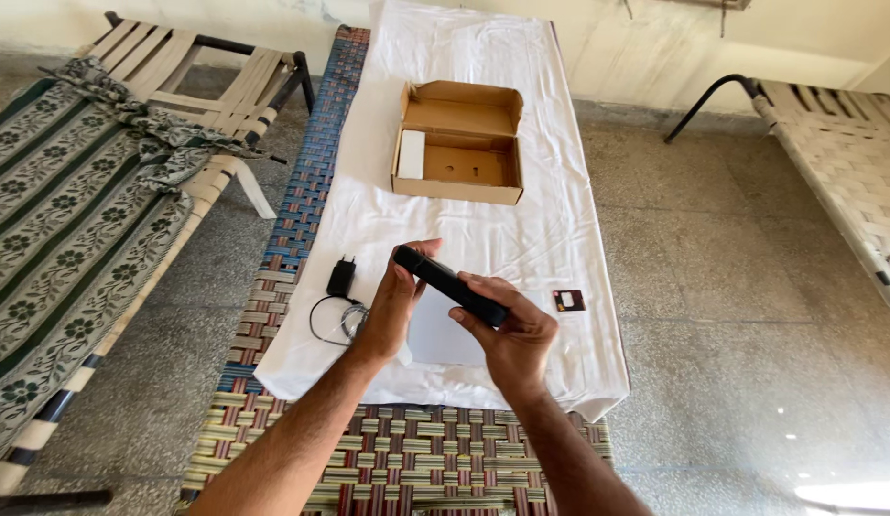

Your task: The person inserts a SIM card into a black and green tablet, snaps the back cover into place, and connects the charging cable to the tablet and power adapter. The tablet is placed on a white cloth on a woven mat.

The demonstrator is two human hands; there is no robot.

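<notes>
Slim black device (452, 285): smooth plastic-looking casing with a slight sheen. Open box (457, 143): matt brown corrugated cardboard. Sheet (483, 229): white cloth, matt and faintly creased, spread over a cot (273, 287) of coarse woven multicoloured strapping. Charger (341, 278) and cable (332, 320): matt black plastic. Neighbouring cot cover (53, 220): patterned woven fabric. Floor (741, 315): speckled stone, lightly polished.
</notes>
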